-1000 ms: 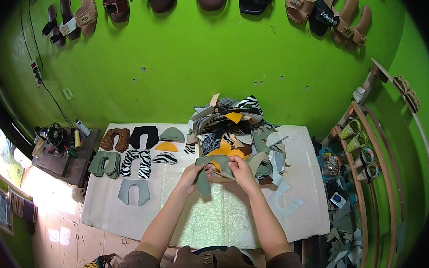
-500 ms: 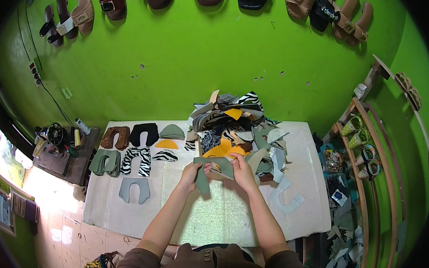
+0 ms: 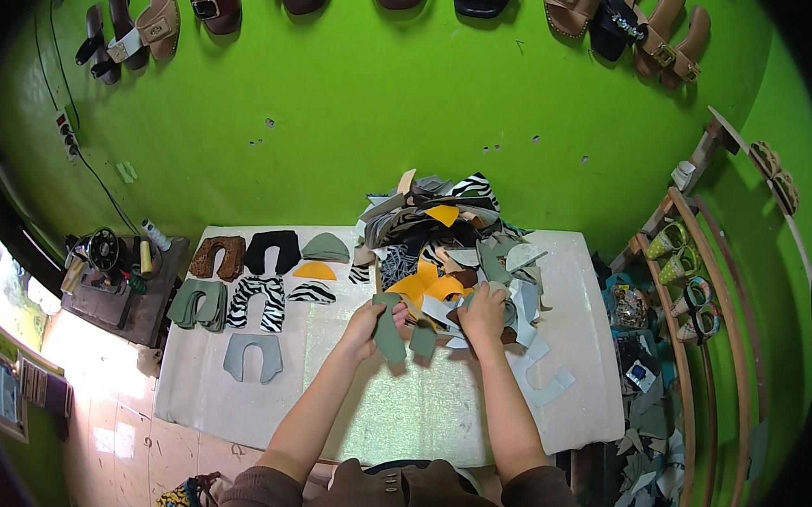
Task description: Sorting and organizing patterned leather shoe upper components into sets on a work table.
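Observation:
My left hand [image 3: 364,328] is closed on a green leather piece [image 3: 389,334], which hangs down over the table's middle. A second green flap [image 3: 423,339] hangs just right of it; I cannot tell whether the two join. My right hand [image 3: 483,314] rests at the near right side of a heap of leather scraps [image 3: 426,225], fingers curled down among grey and green pieces. What those fingers grip is hidden. Yellow scraps [image 3: 420,284] lie in the heap between my hands.
Sorted at left on the white-covered table [image 3: 322,411] are U-shaped brown [image 3: 218,259], black [image 3: 273,252], green [image 3: 198,305], zebra [image 3: 257,303] and grey pieces [image 3: 254,358], plus half-rounds [image 3: 326,248]. A sewing machine [image 3: 104,252] stands left, a wooden rack [image 3: 711,365] right.
My right hand has let go of the green piece and moved right and slightly down onto the heap. My left hand keeps the green piece, now hanging lower.

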Demonstrator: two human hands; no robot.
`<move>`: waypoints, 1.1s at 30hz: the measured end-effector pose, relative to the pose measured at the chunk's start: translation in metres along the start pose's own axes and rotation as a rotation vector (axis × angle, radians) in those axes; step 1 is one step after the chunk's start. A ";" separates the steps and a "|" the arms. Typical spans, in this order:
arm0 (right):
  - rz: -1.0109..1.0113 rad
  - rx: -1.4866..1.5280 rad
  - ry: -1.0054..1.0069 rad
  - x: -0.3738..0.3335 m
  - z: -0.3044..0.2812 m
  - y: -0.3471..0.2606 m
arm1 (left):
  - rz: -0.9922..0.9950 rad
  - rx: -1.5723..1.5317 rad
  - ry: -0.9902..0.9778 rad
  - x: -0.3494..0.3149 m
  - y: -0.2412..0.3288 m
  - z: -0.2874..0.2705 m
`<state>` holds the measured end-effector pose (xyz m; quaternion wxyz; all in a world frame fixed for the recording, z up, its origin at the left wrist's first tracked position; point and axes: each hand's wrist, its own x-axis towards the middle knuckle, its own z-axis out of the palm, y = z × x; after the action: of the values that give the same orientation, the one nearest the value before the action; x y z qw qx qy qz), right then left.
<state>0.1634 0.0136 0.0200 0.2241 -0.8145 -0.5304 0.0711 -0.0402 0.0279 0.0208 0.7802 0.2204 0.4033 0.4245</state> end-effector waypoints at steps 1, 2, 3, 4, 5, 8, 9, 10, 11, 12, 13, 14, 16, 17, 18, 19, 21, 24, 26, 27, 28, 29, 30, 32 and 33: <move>0.013 0.063 -0.012 0.003 0.001 -0.001 | 0.007 0.011 0.013 0.000 0.002 -0.003; 0.008 0.065 -0.013 0.011 0.006 0.006 | 0.014 0.022 0.026 -0.001 0.003 -0.005; -0.052 0.199 0.011 0.021 0.011 0.022 | 0.009 0.022 0.017 0.001 0.003 -0.003; -0.119 0.337 0.028 0.025 0.011 0.024 | 0.020 0.008 0.026 0.000 0.006 -0.003; -0.120 0.337 0.026 0.028 0.011 0.027 | 0.030 -0.005 0.034 -0.001 0.007 -0.003; -0.027 0.949 -0.100 0.028 -0.016 0.009 | 0.128 0.084 0.054 -0.003 0.012 -0.004; -0.025 0.948 -0.099 0.027 -0.025 0.002 | 0.126 0.083 0.053 -0.001 0.013 -0.002; -0.095 1.064 -0.150 0.027 -0.034 -0.006 | 0.166 0.056 0.054 0.000 0.015 -0.001; -0.165 1.178 -0.201 0.025 -0.043 -0.015 | 0.207 0.029 0.054 0.000 0.016 0.000; -0.192 1.269 -0.271 0.021 -0.056 -0.026 | 0.208 0.029 0.054 0.001 0.018 0.002; -0.192 1.269 -0.267 0.018 -0.067 -0.034 | 0.227 -0.003 0.074 0.001 0.020 0.005; -0.204 1.417 -0.377 0.015 -0.077 -0.042 | 0.247 -0.035 0.095 0.001 0.021 0.007; -0.273 1.605 -0.514 0.013 -0.087 -0.052 | 0.265 -0.023 0.084 0.005 0.021 0.003; -0.277 1.606 -0.515 0.015 -0.089 -0.053 | 0.280 -0.011 0.078 0.007 0.021 0.000; -0.288 1.661 -0.542 0.016 -0.090 -0.051 | 0.279 -0.011 0.075 0.005 0.021 0.003; -0.299 1.717 -0.571 0.017 -0.091 -0.049 | 0.270 -0.022 0.094 0.002 0.021 0.006; -0.269 1.676 -0.541 0.019 -0.088 -0.045 | 0.262 -0.034 0.113 0.000 0.021 0.006; -0.271 0.951 -0.301 0.033 -0.050 -0.013 | 0.281 0.004 0.087 0.000 0.019 0.004; -0.124 0.625 -0.333 0.032 -0.033 0.010 | 0.262 -0.017 0.096 -0.003 0.019 0.008; -0.130 0.626 -0.336 0.026 -0.031 0.011 | 0.267 -0.018 0.100 -0.002 0.018 0.005; -0.149 0.262 -0.312 0.021 -0.028 0.013 | 0.273 -0.002 0.104 0.000 0.017 0.002; -0.165 -0.101 -0.281 0.018 -0.027 0.013 | 0.279 0.014 0.109 0.002 0.016 -0.001; -0.166 -0.100 -0.279 0.015 -0.029 0.011 | 0.281 0.015 0.109 0.002 0.015 -0.003; -0.125 -0.295 -0.204 0.009 -0.033 0.004 | 0.322 0.080 0.080 0.003 0.014 -0.007; -0.120 -0.296 -0.202 0.011 -0.029 0.009 | 0.319 0.081 0.075 0.003 0.014 -0.004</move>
<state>0.1855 0.0118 0.0435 0.0513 -0.7943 -0.6023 0.0601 -0.0493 0.0385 0.0268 0.6777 0.2970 0.4087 0.5343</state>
